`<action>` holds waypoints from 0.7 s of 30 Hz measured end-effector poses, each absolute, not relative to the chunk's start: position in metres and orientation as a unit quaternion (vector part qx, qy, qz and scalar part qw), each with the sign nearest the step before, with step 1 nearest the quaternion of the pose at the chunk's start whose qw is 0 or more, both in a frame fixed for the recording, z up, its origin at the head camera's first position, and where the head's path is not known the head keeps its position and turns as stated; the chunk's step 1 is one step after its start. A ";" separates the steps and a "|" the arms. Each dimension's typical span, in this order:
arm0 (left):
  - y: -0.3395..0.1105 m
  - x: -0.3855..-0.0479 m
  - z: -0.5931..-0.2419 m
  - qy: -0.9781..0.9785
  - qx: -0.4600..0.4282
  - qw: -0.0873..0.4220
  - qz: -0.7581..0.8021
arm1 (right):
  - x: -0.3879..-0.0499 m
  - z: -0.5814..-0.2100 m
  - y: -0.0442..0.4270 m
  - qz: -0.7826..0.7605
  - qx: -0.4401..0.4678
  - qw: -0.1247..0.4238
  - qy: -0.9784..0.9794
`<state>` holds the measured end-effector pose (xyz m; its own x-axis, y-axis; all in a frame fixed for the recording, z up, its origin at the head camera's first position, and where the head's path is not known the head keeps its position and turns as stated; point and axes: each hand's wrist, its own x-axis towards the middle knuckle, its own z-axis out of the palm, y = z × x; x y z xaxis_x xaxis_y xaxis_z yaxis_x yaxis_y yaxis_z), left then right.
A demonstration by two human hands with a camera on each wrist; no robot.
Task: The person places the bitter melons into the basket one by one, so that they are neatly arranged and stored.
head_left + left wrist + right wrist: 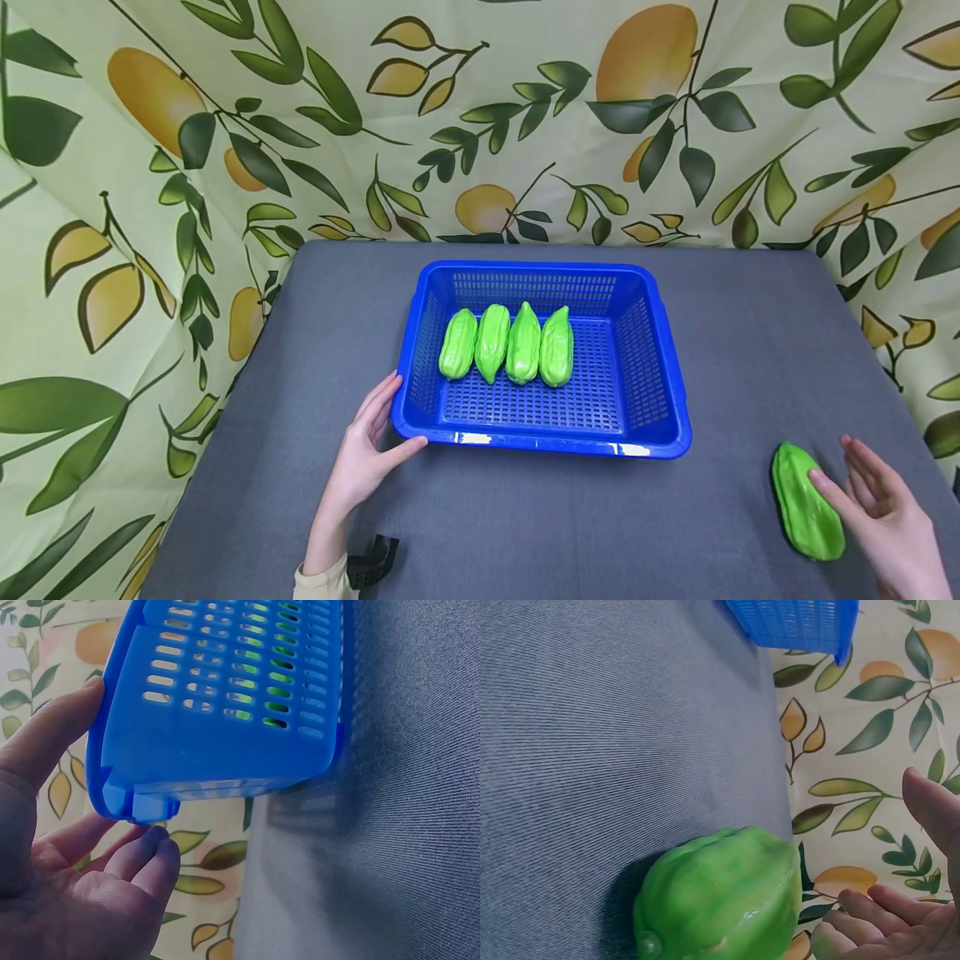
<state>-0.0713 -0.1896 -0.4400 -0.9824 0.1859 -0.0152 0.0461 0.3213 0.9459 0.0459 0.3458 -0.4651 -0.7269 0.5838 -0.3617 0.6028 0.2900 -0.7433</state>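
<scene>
My left hand (pixel 362 461) grips the near left corner of a blue plastic basket (pixel 540 440), thumb on the near rim and fingers at the left rim. In the left wrist view the thumb (pixel 66 724) touches the rim, and the fingers lie outside the corner. Several light green, ridged bitter melons (pixel 522 343) stand side by side in the basket's left and middle part. On the right of the table lies another bitter melon (pixel 807 504). Beside it is my right hand (pixel 885 512), fingers spread; the right wrist view shows this hand (pixel 900 930) apart from the melon.
A grey cloth covers the table (pixel 570 533). Behind it and along both sides hangs a curtain (pixel 480 125) printed with leaves and fruit. A black strap (pixel 373 562) shows at the left wrist.
</scene>
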 end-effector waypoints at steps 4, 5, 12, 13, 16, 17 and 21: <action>-0.189 -0.072 -0.440 0.812 0.074 0.058 0.577 | 0.047 -0.469 0.347 -0.463 0.371 0.023 0.805; -0.189 -0.072 -0.440 0.811 0.076 0.056 0.577 | 0.048 -0.469 0.347 -0.461 0.371 0.027 0.806; -0.190 -0.072 -0.441 0.808 0.087 0.048 0.581 | 0.051 -0.472 0.343 -0.474 0.383 0.025 0.792; -0.190 -0.072 -0.441 0.807 0.087 0.048 0.582 | 0.051 -0.472 0.341 -0.480 0.387 0.023 0.787; -0.190 -0.071 -0.441 0.806 0.087 0.048 0.584 | 0.051 -0.472 0.339 -0.484 0.393 0.023 0.781; -0.189 -0.071 -0.441 0.805 0.087 0.048 0.585 | 0.051 -0.472 0.339 -0.485 0.396 0.022 0.779; -0.189 -0.071 -0.440 0.806 0.086 0.048 0.584 | 0.050 -0.473 0.338 -0.495 0.410 0.017 0.766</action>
<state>-0.0715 -0.1889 -0.4404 -0.9808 0.1937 0.0233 0.0823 0.3025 0.9496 0.0504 0.3381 -0.4728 -0.6627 0.6119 -0.4317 0.6452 0.1739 -0.7440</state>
